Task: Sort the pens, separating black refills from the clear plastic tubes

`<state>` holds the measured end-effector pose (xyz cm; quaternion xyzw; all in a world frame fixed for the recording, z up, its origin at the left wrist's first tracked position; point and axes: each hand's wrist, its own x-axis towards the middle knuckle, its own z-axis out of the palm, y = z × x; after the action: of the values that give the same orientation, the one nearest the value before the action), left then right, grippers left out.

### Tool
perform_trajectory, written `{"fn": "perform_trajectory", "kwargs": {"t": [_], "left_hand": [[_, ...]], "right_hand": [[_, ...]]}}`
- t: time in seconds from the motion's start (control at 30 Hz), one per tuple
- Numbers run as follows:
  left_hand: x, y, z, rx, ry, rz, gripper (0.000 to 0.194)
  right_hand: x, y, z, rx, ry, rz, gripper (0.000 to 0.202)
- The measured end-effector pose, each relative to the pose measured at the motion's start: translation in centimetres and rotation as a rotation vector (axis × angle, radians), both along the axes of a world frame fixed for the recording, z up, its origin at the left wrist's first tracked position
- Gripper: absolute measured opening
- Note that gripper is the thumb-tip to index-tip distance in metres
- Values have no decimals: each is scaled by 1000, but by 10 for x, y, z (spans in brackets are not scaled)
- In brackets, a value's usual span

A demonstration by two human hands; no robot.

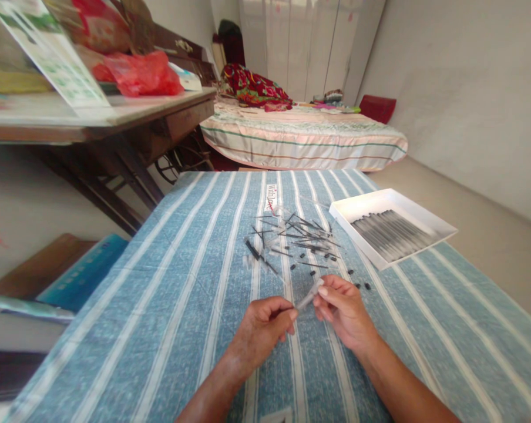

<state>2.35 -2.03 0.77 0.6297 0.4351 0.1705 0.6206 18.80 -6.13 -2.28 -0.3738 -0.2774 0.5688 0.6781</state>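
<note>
Between my two hands is a slim translucent tube [308, 296], tilted up to the right. The thumb and fingers of my left hand [265, 324] pinch its lower end. At the upper end, my right hand [342, 308] closes thumb and fingertips on it. Just beyond the hands lies a loose heap of thin black sticks [312, 235], mixed with clear pieces. Several small black caps [312, 273] are scattered on the near side of the heap, some close to my right fingers.
A white open box [391, 258] at the right holds a row of slim grey-black sticks. Under everything is a striped blue tablecloth [181, 294]. A side table with a red plastic bag [146, 73] stands at the left, and a bed [305, 138] is behind.
</note>
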Motion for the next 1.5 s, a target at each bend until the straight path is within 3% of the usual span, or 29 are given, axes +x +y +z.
{"fn": "perform_trajectory", "kwargs": {"t": [0.17, 0.3, 0.4, 0.53, 0.63, 0.7, 0.93, 1.1, 1.17, 1.3, 1.5], "left_hand": [[1, 0, 0, 0, 18, 8, 20], [0, 4, -1, 34, 67, 28, 21], [0, 8, -1, 57, 105, 12, 23], [0, 10, -1, 75, 136, -4, 24], [1, 9, -1, 74, 151, -1, 24], [0, 8, -1, 72, 156, -1, 24], [1, 8, -2, 70, 146, -17, 24], [0, 7, -4, 74, 131, -30, 23], [-1, 7, -6, 79, 126, -30, 22], [0, 5, -5, 84, 122, -46, 21], [2, 2, 0, 84, 127, -67, 21]], "right_hand": [[-1, 3, -1, -26, -47, -29, 13], [1, 9, -6, -137, -216, -143, 18], [17, 12, -11, -216, -570, -279, 25], [55, 12, -7, -290, -1315, -411, 20], [81, 10, 0, -484, -1755, -284, 23], [90, 11, 5, -512, -1852, -168, 20], [91, 11, 9, -360, -1763, -101, 15], [62, -4, 15, -127, -1244, -1, 9], [50, -9, 21, -91, -1164, 60, 8], [36, -12, 31, -34, -1186, 128, 9], [35, -11, 32, 108, -1281, 166, 12]]}}
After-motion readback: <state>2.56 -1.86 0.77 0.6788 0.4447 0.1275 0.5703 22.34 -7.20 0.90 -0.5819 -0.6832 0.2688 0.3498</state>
